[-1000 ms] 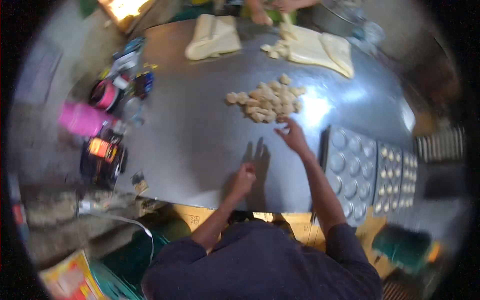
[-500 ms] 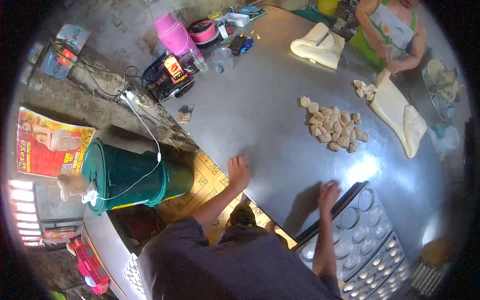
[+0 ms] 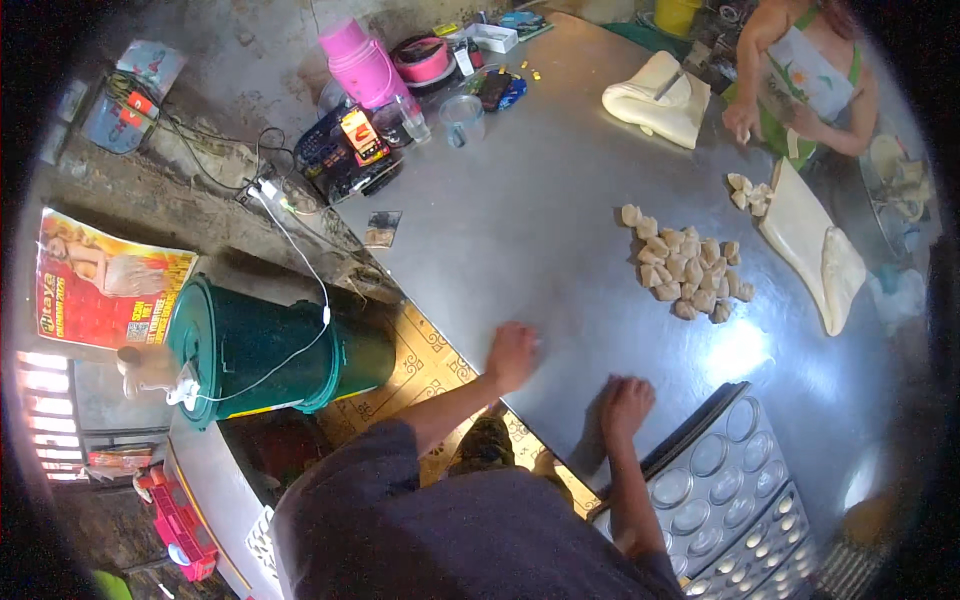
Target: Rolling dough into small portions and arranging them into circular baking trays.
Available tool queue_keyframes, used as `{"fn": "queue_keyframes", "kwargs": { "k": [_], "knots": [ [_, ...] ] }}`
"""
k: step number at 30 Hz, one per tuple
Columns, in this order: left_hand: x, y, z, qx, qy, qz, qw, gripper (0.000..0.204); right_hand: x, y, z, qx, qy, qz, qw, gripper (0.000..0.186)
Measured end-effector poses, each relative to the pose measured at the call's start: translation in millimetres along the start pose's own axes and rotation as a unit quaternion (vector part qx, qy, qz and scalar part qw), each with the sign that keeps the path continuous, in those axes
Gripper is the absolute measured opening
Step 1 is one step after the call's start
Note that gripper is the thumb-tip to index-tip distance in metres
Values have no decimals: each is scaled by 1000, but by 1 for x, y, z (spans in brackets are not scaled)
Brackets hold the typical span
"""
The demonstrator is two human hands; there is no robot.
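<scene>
My left hand (image 3: 513,356) is over the metal table (image 3: 480,240) near its front edge. Its fingers are curled down and somewhat blurred; whatever lies under them is hidden. To its right, my right hand (image 3: 628,402) is closed with bent fingers above the tabletop, just left of the dark tray of round moulds (image 3: 690,517). What it holds, if anything, cannot be seen. Beyond both hands lies a heap of cut dough pieces (image 3: 690,262), with a long slab of dough (image 3: 815,240) to its right. A folded dough sheet (image 3: 655,105) rests farther back with a knife-like blade on it.
A co-worker (image 3: 810,80) in a green and white apron stands at the far right beside a few dough pieces (image 3: 748,192). A second tray (image 3: 765,550) holds small pale dough balls. At the far left are a pink jug (image 3: 362,65), a clear cup (image 3: 462,120) and green bins (image 3: 260,340).
My left hand has moved right and my right hand left, bringing them closer together. The co-worker's hands have come apart and lifted off the long dough slab. The view has shifted slightly.
</scene>
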State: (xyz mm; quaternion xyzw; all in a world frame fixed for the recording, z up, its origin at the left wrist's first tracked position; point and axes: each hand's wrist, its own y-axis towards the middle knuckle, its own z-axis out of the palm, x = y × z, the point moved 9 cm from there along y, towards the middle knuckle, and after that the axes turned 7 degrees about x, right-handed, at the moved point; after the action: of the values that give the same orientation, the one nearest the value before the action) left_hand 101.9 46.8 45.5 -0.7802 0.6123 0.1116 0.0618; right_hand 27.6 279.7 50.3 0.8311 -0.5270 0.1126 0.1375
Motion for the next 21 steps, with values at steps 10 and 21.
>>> {"fn": "queue_keyframes", "kwargs": {
  "k": [10,21],
  "knots": [
    [39,34,-31,-43,12,102,994,25,-44,31,-14,18,-21,-13,1000,11],
    [-1,93,2,70,-66,128,987,20,27,76,-22,45,-32,-183,982,14]
  ]
}}
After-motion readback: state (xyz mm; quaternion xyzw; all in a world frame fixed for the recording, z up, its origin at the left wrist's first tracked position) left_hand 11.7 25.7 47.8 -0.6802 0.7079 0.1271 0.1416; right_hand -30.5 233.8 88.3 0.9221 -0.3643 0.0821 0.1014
